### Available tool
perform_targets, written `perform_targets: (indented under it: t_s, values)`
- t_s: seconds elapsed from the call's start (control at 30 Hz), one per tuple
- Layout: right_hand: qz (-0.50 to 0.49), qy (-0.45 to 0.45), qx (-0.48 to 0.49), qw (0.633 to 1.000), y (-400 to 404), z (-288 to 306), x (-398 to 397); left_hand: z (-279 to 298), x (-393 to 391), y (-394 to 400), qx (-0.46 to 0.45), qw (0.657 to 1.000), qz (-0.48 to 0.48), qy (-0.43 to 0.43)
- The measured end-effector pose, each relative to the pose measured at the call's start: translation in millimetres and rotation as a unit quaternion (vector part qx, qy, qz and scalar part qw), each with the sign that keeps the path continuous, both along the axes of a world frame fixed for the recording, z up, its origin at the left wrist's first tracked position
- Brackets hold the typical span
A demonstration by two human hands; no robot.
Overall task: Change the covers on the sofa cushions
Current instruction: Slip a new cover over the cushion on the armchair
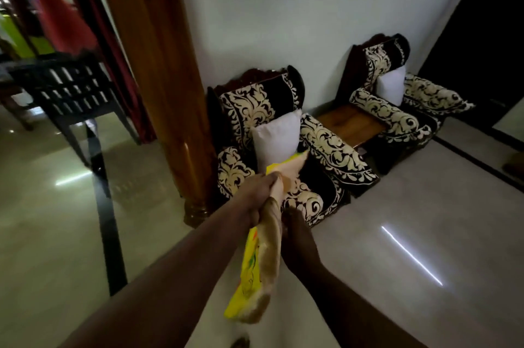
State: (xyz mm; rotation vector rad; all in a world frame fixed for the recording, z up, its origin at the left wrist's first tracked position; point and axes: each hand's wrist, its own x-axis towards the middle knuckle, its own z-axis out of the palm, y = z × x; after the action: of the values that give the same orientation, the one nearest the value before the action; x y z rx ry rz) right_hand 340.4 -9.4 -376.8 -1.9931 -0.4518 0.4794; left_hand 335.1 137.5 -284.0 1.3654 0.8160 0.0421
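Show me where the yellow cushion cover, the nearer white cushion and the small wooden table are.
yellow cushion cover (249, 271): head view, its yellow printed side.
nearer white cushion (276, 138): head view, middle of its front.
small wooden table (350, 122): head view, bare top.

A home living room: two dark armchairs with cream floral upholstery stand against a white wall, each holding a plain white cushion, beside a polished wooden pillar, maroon curtains and a glossy tiled floor.
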Motion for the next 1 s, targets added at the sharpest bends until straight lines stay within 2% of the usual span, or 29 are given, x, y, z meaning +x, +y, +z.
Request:
perform_targets:
  t_s: [0.03, 0.1, 0.2, 0.27, 0.33, 0.37, 0.4, 0.43, 0.5, 0.57, 0.63, 0.7, 0.77, 0.8, 0.83, 0.87, 0.93, 0.97, 1.0]
  values:
    - [0.002, 0.086, 0.053, 0.995, 3.1, 2.6, 4.1, 7.3, 13.0, 4.9, -0.058, 0.998, -0.005, 0.017]
    - [-0.010, 0.251, 0.154, 0.956, 7.2, 8.4, 8.2, 15.0, 32.4, 11.3, -0.131, 0.991, -0.028, 0.019]
    - [-0.064, 0.340, 0.259, 0.902, 22.8, 7.2, 30.5, 9.4, 69.7, 19.9, -0.141, 0.986, -0.079, -0.048]
    - [-0.078, 0.294, 0.246, 0.920, 29.9, 10.8, 52.0, 4.7, 90.3, 28.9, -0.100, 0.986, -0.122, -0.050]
    - [-0.073, 0.207, 0.160, 0.963, 24.9, 14.1, 86.1, 0.4, 114.4, 40.5, 0.036, 0.982, -0.186, -0.009]
    - [-0.089, 0.144, 0.089, 0.982, 18.1, 5.5, 112.3, -2.6, 129.3, 46.6, 0.160, 0.960, -0.226, 0.032]
    - [-0.098, 0.063, -0.009, 0.993, 9.4, -4.0, 138.5, -7.5, 140.4, 55.2, 0.293, 0.917, -0.260, 0.075]
    - [-0.090, -0.011, -0.106, 0.990, -1.5, -11.9, 165.8, -14.0, 150.0, 65.4, 0.409, 0.862, -0.274, 0.118]
    - [-0.055, -0.125, -0.236, 0.962, -20.6, -38.6, 230.7, -29.7, 168.7, 80.8, 0.550, 0.769, -0.257, 0.201]
    - [-0.008, -0.151, -0.320, 0.935, -38.8, -44.3, 292.1, -46.6, 187.4, 91.9, 0.605, 0.704, -0.234, 0.289]
    - [0.029, -0.141, -0.392, 0.909, -49.3, -37.9, 342.8, -60.0, 200.5, 104.1, 0.602, 0.683, -0.215, 0.353]
    - [0.057, -0.132, -0.399, 0.906, -48.2, -30.7, 388.4, -66.5, 210.8, 115.3, 0.613, 0.661, -0.201, 0.383]
    - [0.059, -0.108, -0.336, 0.934, -31.6, -11.8, 424.0, -71.8, 221.7, 123.7, 0.703, 0.614, -0.178, 0.311]
    - [0.043, -0.081, -0.274, 0.957, -20.4, -2.8, 442.7, -75.1, 230.9, 126.8, 0.730, 0.610, -0.176, 0.253]
    - [0.006, -0.041, -0.205, 0.978, -9.7, 4.7, 454.3, -80.0, 239.8, 130.4, 0.734, 0.629, -0.174, 0.190]
    - [-0.032, 0.007, -0.146, 0.989, 1.6, 10.0, 464.1, -85.5, 250.0, 133.3, 0.696, 0.688, -0.150, 0.139]
    - [-0.057, 0.094, -0.085, 0.990, 19.2, 15.5, 471.0, -95.8, 269.9, 135.8, 0.516, 0.848, -0.040, 0.110]
    - [-0.052, 0.129, -0.075, 0.987, 26.7, 14.9, 474.7, -98.0, 281.4, 137.6, 0.412, 0.903, 0.029, 0.117]
    - [-0.062, 0.157, -0.054, 0.984, 32.2, 13.1, 476.3, -104.8, 290.1, 140.1, 0.321, 0.935, 0.093, 0.116]
